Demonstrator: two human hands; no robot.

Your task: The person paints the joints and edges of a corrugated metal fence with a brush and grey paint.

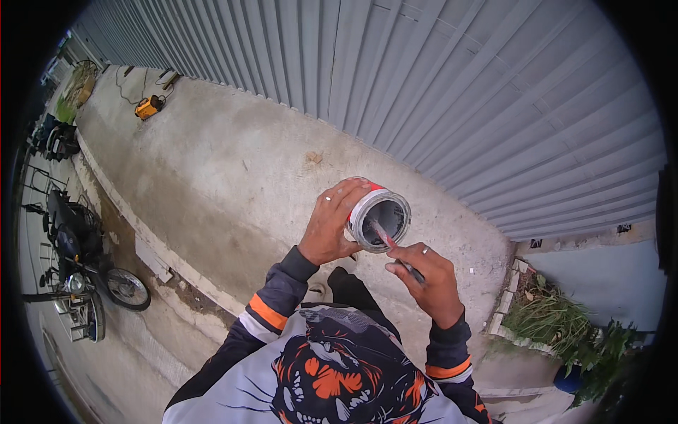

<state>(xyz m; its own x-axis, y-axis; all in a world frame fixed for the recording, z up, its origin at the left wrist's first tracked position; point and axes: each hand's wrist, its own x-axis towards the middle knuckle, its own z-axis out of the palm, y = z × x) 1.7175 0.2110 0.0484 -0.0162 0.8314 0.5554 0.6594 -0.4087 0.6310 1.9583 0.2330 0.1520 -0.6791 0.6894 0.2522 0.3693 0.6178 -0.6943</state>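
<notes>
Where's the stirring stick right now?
In the head view, just right of centre: the stick is pinched in the right hand, its tip dipped into the open paint can that the left hand holds tilted.

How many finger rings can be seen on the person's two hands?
2. One ring is on a finger of the left hand, which holds the open can. One ring is on the right hand, which holds a thin tool. Hidden fingers may carry more.

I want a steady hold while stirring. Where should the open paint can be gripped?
Grip the paint can around its round side wall from the left, as the left hand does. Its open mouth tilts toward the person, and the right hand works a stick inside, so keep off the rim.
</notes>
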